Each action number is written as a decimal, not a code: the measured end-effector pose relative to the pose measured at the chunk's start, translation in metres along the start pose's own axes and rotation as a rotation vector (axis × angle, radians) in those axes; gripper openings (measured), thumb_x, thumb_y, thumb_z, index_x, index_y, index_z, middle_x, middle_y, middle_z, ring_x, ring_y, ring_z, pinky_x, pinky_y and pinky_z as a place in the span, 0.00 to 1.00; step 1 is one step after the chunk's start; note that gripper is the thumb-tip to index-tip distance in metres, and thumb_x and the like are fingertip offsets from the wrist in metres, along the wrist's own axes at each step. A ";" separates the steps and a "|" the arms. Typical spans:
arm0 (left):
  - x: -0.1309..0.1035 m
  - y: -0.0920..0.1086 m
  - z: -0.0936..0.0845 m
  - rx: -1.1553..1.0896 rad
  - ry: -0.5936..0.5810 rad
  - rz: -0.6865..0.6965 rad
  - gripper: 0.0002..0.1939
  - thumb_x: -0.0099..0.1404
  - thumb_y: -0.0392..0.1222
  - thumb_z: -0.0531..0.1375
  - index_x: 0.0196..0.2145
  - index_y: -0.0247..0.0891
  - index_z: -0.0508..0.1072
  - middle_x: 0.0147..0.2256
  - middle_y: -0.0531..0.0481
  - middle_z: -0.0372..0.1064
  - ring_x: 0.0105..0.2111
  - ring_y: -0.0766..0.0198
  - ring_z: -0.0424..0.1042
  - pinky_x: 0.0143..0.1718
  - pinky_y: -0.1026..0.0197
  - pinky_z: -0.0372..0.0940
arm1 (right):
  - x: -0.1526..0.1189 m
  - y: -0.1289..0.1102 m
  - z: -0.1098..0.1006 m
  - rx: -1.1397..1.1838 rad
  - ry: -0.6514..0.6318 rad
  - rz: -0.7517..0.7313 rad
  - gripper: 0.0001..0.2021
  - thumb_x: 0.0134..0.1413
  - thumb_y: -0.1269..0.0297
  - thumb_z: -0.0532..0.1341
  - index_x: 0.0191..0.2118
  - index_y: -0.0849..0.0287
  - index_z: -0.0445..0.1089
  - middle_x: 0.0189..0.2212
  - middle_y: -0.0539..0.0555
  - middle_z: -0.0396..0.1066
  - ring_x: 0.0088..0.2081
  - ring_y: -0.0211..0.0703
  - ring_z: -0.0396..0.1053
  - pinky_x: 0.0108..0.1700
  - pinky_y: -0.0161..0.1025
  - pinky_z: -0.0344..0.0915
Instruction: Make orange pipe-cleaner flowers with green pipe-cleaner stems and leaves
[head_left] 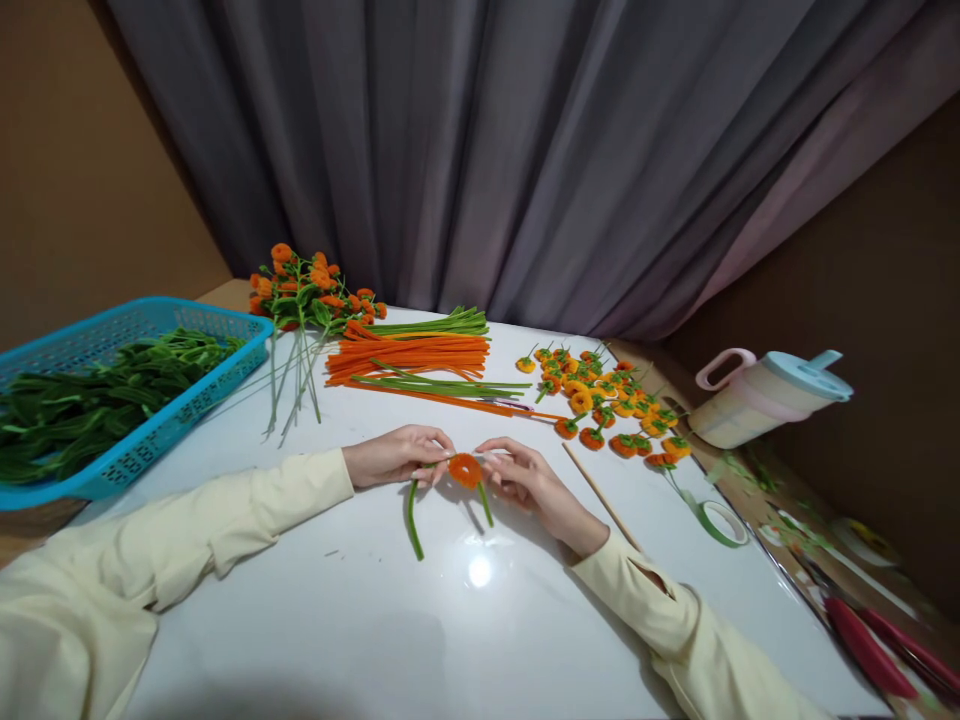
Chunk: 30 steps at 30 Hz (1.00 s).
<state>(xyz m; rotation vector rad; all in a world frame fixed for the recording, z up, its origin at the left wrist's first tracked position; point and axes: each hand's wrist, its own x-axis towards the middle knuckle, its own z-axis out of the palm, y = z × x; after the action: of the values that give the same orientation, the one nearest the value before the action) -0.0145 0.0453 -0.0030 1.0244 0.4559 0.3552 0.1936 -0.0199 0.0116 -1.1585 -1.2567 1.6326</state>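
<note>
Between my two hands, just above the white tabletop, is a small orange pipe-cleaner flower [466, 470] shaped as a ring. A green pipe cleaner [414, 520] goes with it, one end hanging below my left hand and the other below the flower on the right. My left hand [401, 455] pinches the green pipe cleaner at the flower's left side. My right hand [525, 478] has its fingertips closed at the flower's right edge. Exactly how the green piece passes around the flower is too small to make out.
Beyond my hands lie orange pipe cleaners [412, 357] and green ones [457, 322]. Finished flower heads [581, 400] spread at the right, near a wooden stick [600, 495], green tape [722, 524], a tumbler [765, 395] and red-handled pliers [870, 640]. A blue basket [112, 465] of leaves stands left.
</note>
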 end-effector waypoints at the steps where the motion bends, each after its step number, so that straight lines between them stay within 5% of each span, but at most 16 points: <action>1: 0.000 -0.001 0.002 0.009 -0.005 0.009 0.11 0.59 0.40 0.61 0.34 0.32 0.64 0.20 0.54 0.66 0.15 0.75 0.55 0.22 0.67 0.56 | 0.000 0.001 0.002 -0.037 -0.010 -0.011 0.16 0.49 0.54 0.63 0.40 0.59 0.65 0.19 0.45 0.63 0.16 0.27 0.52 0.14 0.26 0.43; 8: 0.000 0.001 0.011 0.002 0.001 -0.018 0.14 0.59 0.46 0.61 0.34 0.35 0.61 0.21 0.51 0.68 0.18 0.71 0.61 0.24 0.65 0.58 | 0.003 0.008 0.006 -0.011 0.007 -0.076 0.16 0.45 0.56 0.66 0.36 0.61 0.64 0.23 0.48 0.68 0.22 0.32 0.65 0.22 0.30 0.60; 14: 0.000 0.003 0.005 0.060 -0.023 -0.066 0.10 0.61 0.42 0.58 0.32 0.31 0.67 0.16 0.56 0.61 0.12 0.77 0.47 0.18 0.68 0.50 | 0.005 0.010 -0.001 0.065 0.035 -0.071 0.14 0.43 0.59 0.68 0.31 0.62 0.66 0.22 0.49 0.70 0.19 0.34 0.66 0.19 0.31 0.60; 20: 0.000 0.003 0.002 0.029 -0.097 -0.101 0.08 0.59 0.40 0.59 0.29 0.32 0.68 0.12 0.61 0.50 0.12 0.76 0.44 0.16 0.69 0.45 | 0.006 0.008 -0.005 0.017 -0.005 -0.069 0.12 0.43 0.60 0.67 0.31 0.64 0.70 0.21 0.50 0.71 0.19 0.31 0.65 0.18 0.28 0.58; 30: 0.012 0.016 -0.028 0.005 -0.040 -0.079 0.07 0.58 0.38 0.58 0.27 0.31 0.67 0.11 0.62 0.45 0.12 0.77 0.38 0.15 0.70 0.40 | 0.055 -0.002 -0.012 0.042 -0.111 -0.077 0.12 0.38 0.63 0.69 0.28 0.64 0.68 0.19 0.49 0.70 0.16 0.29 0.62 0.16 0.27 0.55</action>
<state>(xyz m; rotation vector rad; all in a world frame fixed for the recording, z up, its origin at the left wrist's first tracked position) -0.0201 0.0792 -0.0033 1.0139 0.4605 0.2627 0.1890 0.0351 0.0006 -0.9940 -1.3135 1.6773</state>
